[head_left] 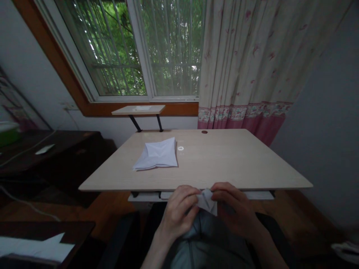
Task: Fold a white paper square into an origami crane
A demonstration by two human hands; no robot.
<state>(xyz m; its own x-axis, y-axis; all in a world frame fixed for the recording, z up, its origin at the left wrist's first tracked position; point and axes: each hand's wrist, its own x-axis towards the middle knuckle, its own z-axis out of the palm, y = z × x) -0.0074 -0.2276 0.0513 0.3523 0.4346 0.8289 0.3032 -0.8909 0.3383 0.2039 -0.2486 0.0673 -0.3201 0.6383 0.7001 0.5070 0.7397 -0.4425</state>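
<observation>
Both hands, the left hand [179, 209] and the right hand [232, 209], pinch a small folded paper [207, 201] between closed fingertips just off the desk's [224, 160] near edge, steadying its creases, while a paper stack [157, 154] lies toward the far left corner.

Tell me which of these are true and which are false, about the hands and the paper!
1. The left hand and the right hand both hold the small folded paper. True.
2. The small folded paper lies flat on the table. False: it is held up in front of the table's near edge.
3. A pile of white paper lies on the table. True.
4. The curtain covers the whole window. False: it hangs at the right side, and green trees show through the glass.
</observation>
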